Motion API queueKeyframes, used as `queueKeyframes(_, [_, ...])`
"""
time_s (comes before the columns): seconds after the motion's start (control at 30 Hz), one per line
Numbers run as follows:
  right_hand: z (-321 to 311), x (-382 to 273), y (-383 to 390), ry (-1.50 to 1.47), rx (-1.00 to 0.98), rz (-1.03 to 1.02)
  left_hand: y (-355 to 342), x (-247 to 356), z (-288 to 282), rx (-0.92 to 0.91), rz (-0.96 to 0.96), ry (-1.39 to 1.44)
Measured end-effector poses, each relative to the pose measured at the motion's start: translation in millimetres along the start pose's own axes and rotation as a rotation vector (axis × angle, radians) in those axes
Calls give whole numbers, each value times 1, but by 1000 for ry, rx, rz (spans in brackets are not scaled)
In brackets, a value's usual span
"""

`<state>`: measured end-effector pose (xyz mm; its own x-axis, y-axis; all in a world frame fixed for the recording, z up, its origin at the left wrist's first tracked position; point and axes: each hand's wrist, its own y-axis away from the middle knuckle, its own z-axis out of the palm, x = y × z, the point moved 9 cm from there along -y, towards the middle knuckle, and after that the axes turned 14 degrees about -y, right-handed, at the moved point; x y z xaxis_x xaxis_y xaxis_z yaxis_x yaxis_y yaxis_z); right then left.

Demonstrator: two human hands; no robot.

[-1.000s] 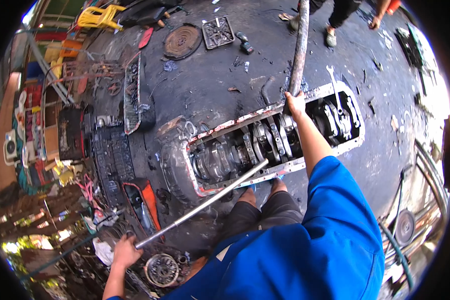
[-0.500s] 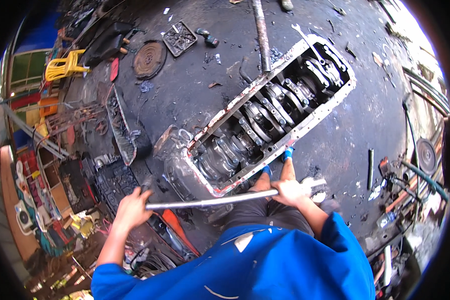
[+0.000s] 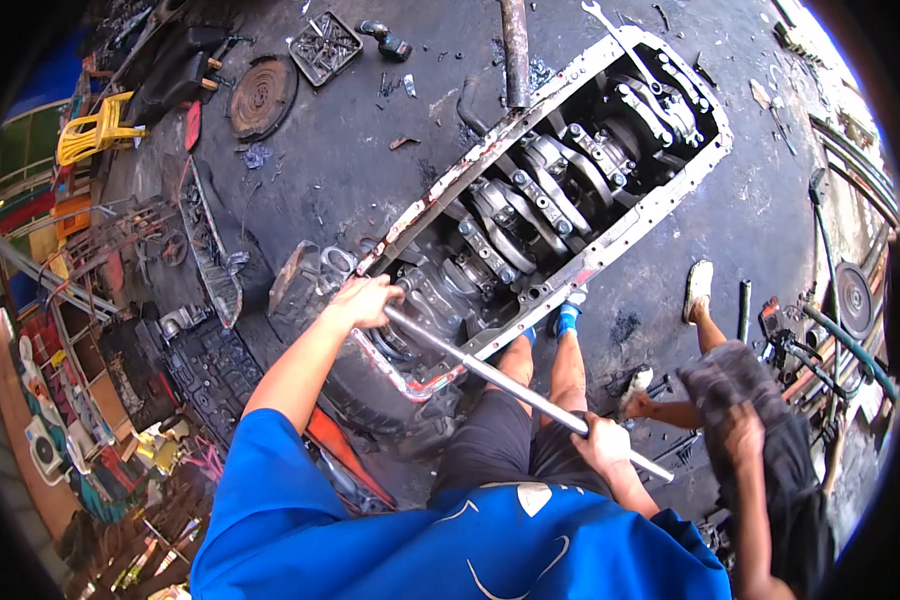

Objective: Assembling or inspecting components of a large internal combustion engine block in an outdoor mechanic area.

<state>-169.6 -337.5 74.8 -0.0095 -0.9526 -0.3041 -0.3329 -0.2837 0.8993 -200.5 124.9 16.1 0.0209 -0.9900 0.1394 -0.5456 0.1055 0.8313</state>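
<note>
A long silver metal bar (image 3: 510,386) slants across in front of me, over the near edge of an open engine block (image 3: 580,275). My left hand (image 3: 363,302) is closed around its far left end, above the block's left end; whatever is fitted at that end is hidden by the hand. My right hand (image 3: 604,444) grips the bar near its lower right end, over my thigh. Inside the block a crankshaft (image 3: 515,215) with its bearing caps lies exposed. A combination wrench (image 3: 625,42) rests across the block's far right end.
A co-worker's arm (image 3: 750,500) and legs are close on my right. A thick pipe (image 3: 515,55) leans at the block's far side. Beyond lie a tray of small parts (image 3: 325,48), a cordless drill (image 3: 385,40) and a round disc (image 3: 263,97). Car parts (image 3: 220,370) crowd the left.
The bar has swung from nearly level to a steep slant. My left hand moved forward onto the block's left end, my right hand down and slightly right. A co-worker has appeared on the right.
</note>
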Motion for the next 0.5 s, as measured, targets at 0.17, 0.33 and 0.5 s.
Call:
queueKeyframes(0.17, [2, 21, -32, -68, 4, 27, -32, 3, -8, -57, 60, -53])
queueKeyframes(0.33, [-98, -13, -80, 211, 65, -52, -34, -9, 8, -6, -10, 123])
queueKeyframes(0.5, [-105, -4, -93, 298, 130, -86, -44, -1, -4, -1, -37, 171])
